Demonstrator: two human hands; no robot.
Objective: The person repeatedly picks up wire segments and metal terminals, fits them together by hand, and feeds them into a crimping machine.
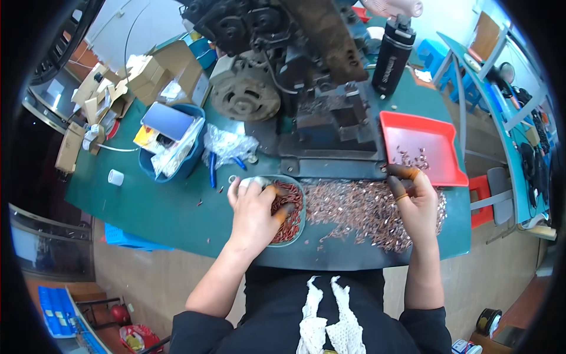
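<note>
My left hand (252,206) is over an oval grey-green tub (302,221) filled with small reddish-brown metal parts (285,231). Its thumb and forefinger wear orange, dark-tipped finger covers and reach among the parts with a gap between them. My right hand (417,197) hovers over the right side of a loose spread of small coppery parts (348,209). Similar covers sit on its thumb and forefinger, which nearly meet in a pinch by the machine base's corner; whatever lies between them is too small to make out.
A dark, greasy machine (330,118) stands behind my hands. To its right are a red tray (421,121) with some parts and a black bottle (394,56). Leftward lie a blue bin (187,168), a plastic bag (227,144), blue-handled pliers (213,170) and cardboard boxes (171,68).
</note>
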